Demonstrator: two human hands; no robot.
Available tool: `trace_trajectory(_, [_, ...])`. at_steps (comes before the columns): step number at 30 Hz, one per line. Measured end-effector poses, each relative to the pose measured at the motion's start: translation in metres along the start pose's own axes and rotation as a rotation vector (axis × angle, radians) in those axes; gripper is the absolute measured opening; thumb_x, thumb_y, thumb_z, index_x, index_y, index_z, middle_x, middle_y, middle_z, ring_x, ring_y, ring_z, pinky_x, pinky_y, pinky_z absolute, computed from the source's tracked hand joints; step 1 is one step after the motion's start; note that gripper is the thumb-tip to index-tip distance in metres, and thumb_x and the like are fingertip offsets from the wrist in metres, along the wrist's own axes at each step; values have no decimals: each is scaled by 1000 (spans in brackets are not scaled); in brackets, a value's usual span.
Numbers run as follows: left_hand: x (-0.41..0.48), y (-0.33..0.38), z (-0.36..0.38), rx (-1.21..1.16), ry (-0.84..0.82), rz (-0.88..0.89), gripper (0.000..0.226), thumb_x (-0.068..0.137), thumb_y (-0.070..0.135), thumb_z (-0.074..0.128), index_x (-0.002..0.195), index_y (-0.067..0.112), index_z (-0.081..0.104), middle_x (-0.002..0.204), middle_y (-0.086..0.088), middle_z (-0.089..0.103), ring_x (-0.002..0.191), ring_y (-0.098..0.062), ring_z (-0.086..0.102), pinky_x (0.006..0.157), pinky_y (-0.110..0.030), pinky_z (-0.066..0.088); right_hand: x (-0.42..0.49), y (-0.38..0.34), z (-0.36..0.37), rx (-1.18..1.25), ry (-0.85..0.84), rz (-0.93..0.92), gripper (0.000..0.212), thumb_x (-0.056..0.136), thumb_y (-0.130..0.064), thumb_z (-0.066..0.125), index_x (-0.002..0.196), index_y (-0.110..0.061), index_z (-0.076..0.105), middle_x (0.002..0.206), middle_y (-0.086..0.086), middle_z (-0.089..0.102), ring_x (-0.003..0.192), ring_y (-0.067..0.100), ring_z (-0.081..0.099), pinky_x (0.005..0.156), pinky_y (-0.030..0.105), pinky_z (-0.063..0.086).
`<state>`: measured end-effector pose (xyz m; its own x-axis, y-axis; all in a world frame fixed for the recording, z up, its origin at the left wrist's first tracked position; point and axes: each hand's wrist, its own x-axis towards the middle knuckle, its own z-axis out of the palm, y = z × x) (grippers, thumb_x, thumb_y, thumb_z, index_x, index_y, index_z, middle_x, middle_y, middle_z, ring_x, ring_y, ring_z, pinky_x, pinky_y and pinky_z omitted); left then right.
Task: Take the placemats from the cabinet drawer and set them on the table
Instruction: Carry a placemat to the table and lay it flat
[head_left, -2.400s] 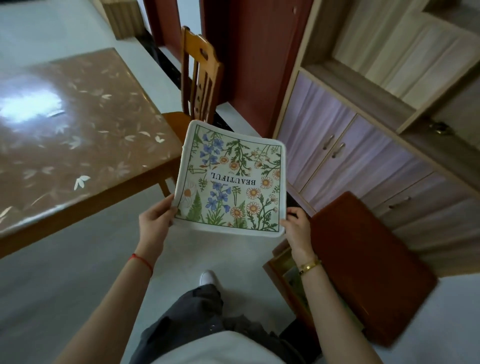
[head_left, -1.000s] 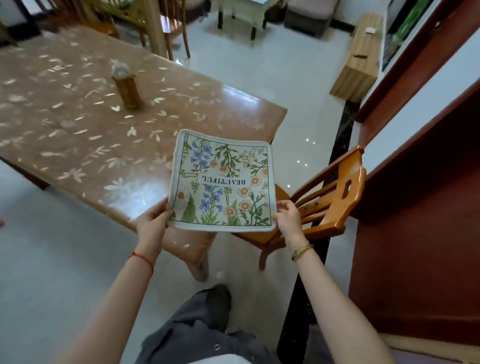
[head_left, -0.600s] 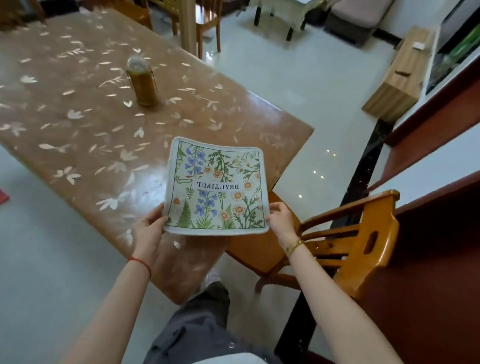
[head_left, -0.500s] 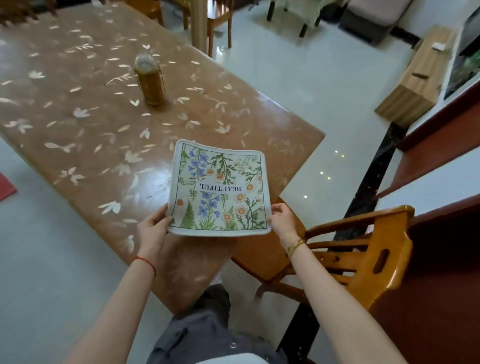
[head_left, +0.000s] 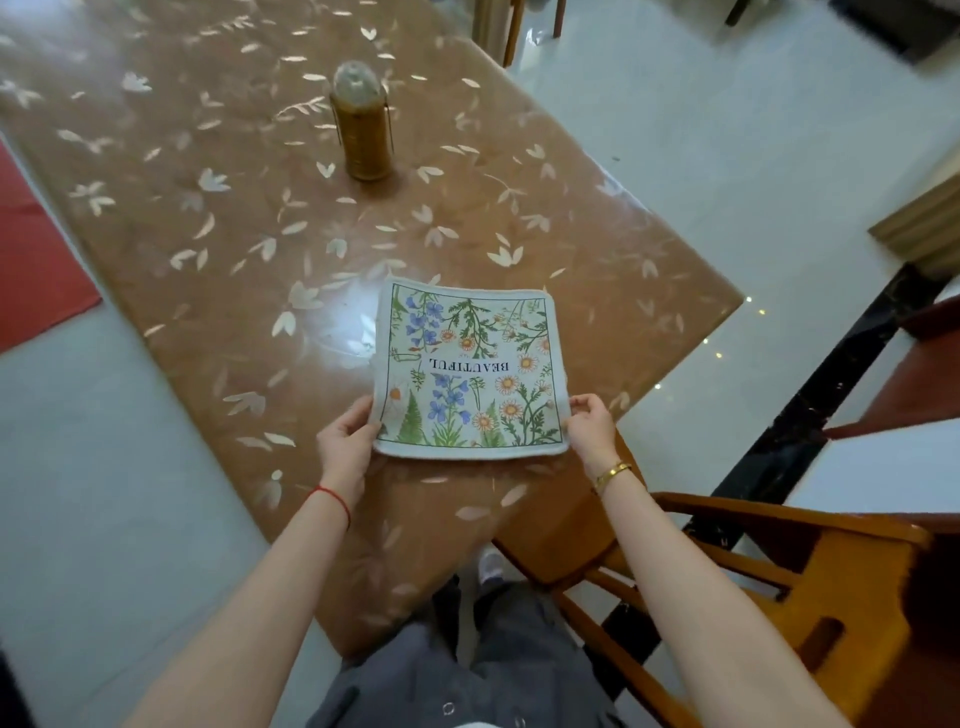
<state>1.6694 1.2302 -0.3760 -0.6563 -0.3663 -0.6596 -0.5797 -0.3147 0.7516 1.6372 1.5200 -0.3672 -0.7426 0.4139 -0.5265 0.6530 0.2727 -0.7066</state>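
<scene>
Desk (head_left: 249, 218), leaf-patterned: placemat (head_left: 470, 369) now lower over it, left hand (head_left: 345, 441) and right hand (head_left: 592, 428) pinching its near corners.

The table (head_left: 208, 234) and chair (head_left: 872, 597) both run out of view.

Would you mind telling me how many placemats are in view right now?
1: the floral placemat is over the table near its corner, pinched at its near corners by the left hand and right hand. More could lie hidden beneath it.
</scene>
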Motion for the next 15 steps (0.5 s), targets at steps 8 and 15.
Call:
trace_trajectory(8, [-8,-16,31,26,-35,-119,54,90,-15,50,142,2,44,138,-14,58,116,-31,63,90,-40,55,29,4,-14,468,-35,208,32,91,-7,57,123,-2,55,105,10,66,91,23,65,87,39,55])
trace_trajectory(15, [-26,-36,75,-98,-3,-309,58,92,-20,40,145,4,35,137,-18,53,123,-37,56,80,-39,56,23,19,-14,737,-270,381,39,93,-16,59,129,-6,50,128,17,58,120,33,53,104,46,44])
